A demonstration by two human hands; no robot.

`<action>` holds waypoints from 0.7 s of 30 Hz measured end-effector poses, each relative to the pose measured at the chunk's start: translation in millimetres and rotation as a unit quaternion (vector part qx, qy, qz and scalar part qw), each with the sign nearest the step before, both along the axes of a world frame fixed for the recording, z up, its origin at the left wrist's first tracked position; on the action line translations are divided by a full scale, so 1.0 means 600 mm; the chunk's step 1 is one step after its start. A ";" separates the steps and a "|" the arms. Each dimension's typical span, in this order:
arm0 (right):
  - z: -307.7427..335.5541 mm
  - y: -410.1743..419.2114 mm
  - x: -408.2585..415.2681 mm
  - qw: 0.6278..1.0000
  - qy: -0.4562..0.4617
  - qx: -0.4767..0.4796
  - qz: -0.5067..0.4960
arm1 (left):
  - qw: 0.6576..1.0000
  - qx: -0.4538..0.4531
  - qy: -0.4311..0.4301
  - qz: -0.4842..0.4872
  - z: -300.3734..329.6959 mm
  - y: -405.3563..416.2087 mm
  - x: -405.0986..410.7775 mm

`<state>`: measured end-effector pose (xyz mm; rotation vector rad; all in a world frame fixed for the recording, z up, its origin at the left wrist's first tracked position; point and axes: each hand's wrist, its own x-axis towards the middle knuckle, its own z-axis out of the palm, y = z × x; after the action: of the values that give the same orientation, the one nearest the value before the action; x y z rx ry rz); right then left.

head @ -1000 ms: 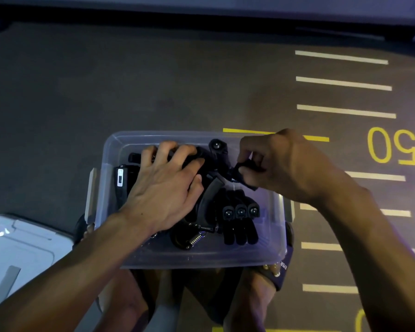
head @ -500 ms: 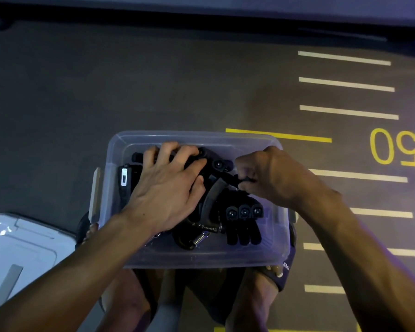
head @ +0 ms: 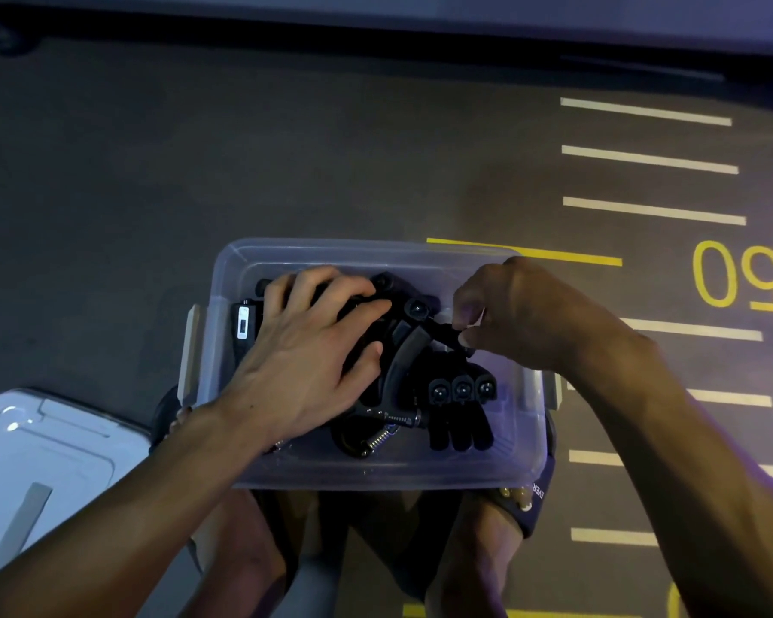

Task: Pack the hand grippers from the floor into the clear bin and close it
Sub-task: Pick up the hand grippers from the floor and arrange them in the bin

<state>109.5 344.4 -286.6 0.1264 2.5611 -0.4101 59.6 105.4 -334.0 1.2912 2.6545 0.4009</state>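
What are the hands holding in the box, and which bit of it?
The right hand pinches the end of one black gripper handle. The left hand only presses flat on the pile of hand grippers in the clear bin, holding nothing.

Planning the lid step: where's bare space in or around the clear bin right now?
Inside the clear plastic bin, the far strip behind the black hand grippers is bare; the middle is crowded by them, the left hand and right hand. Open dark floor lies beyond and left of the bin; the white lid sits near-left.
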 end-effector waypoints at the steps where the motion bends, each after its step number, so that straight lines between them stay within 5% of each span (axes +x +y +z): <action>1: 0.004 0.001 0.005 1.000 0.015 -0.013 -0.011 | 1.000 0.012 0.000 -0.005 0.001 -0.004 -0.001; 8: -0.022 -0.005 0.031 0.992 0.114 -0.022 -0.058 | 0.989 -0.066 -0.050 -0.123 0.014 -0.036 0.009; 21: -0.050 0.000 0.006 0.977 0.175 -0.039 -0.111 | 0.984 -0.092 -0.040 -0.149 0.025 -0.051 0.038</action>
<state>113.3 344.6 -316.9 0.3422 2.8817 -0.6698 82.3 74.9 -319.2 1.5429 2.3181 0.1561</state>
